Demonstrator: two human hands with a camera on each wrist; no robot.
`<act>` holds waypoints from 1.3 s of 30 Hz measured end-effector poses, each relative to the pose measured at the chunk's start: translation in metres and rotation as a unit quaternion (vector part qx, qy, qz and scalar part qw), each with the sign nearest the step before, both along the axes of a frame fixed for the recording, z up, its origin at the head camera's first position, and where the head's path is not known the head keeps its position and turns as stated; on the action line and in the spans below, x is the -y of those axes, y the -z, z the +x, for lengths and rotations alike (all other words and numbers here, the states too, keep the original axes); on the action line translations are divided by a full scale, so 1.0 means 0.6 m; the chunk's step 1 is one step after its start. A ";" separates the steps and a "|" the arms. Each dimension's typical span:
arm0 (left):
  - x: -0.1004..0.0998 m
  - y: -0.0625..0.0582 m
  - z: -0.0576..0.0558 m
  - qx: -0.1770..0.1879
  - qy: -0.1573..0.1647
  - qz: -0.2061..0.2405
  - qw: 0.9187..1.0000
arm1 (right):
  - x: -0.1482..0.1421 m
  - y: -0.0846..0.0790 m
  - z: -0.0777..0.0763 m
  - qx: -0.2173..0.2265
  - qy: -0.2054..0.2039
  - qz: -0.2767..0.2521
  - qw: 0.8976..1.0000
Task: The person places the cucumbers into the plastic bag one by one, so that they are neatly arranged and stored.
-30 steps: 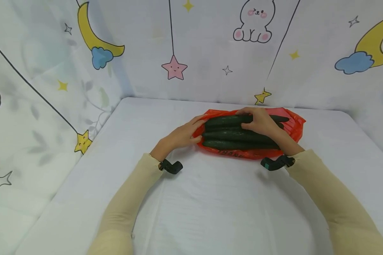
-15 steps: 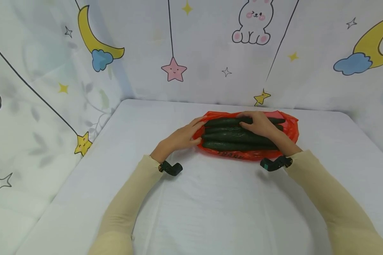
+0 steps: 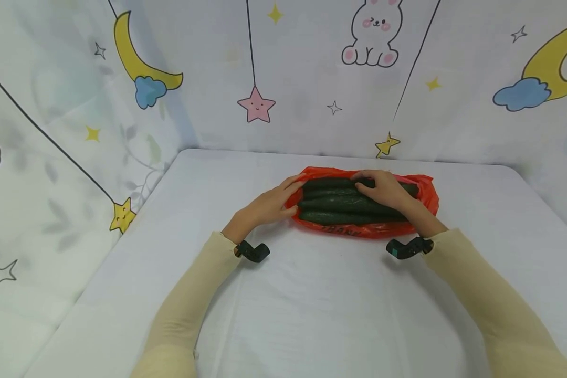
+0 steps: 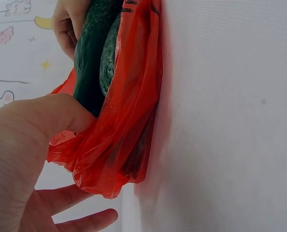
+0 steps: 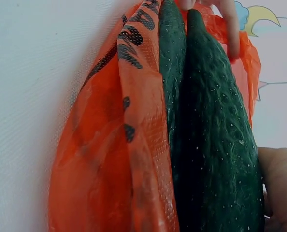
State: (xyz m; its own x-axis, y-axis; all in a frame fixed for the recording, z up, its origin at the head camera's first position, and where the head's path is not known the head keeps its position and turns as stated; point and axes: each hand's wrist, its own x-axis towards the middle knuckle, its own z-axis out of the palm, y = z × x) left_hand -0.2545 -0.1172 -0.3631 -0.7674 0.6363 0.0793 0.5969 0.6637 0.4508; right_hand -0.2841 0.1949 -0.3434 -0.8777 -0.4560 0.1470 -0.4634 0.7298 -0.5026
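Several dark green cucumbers lie side by side in a red plastic bag near the table's back edge. My left hand holds the bag's left end, thumb on the near side and fingers on the far side. In the left wrist view, its thumb touches the bag's rim by the cucumber ends, and two fingers stretch out below. My right hand grips the far cucumbers from above, near their right part. In the right wrist view, a bumpy cucumber lies against the right thumb; the other fingers are hidden.
The bag rests on a white-covered table. A backdrop cloth printed with moons, stars and a bunny stands behind it. Black wrist cameras hang below both wrists, close above the table.
The bag's right end has drawn in to the left and folded over the far cucumber's tip. My right hand has sunk slightly; the left hand stays at the bag's end.
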 end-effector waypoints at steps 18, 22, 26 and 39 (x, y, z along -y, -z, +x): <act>0.001 0.002 0.000 0.000 0.002 0.008 1.000 | -0.023 0.002 0.022 -0.023 -0.012 -0.017 1.000; 0.001 0.003 0.001 0.006 -0.004 0.007 1.000 | -0.028 0.005 0.026 -0.012 -0.007 -0.017 1.000; 0.001 0.006 0.000 0.009 -0.008 0.008 1.000 | -0.030 0.006 0.031 -0.005 0.001 -0.021 1.000; 0.000 0.004 0.004 0.021 -0.011 0.020 1.000 | -0.041 0.008 0.047 -0.036 -0.008 -0.048 0.998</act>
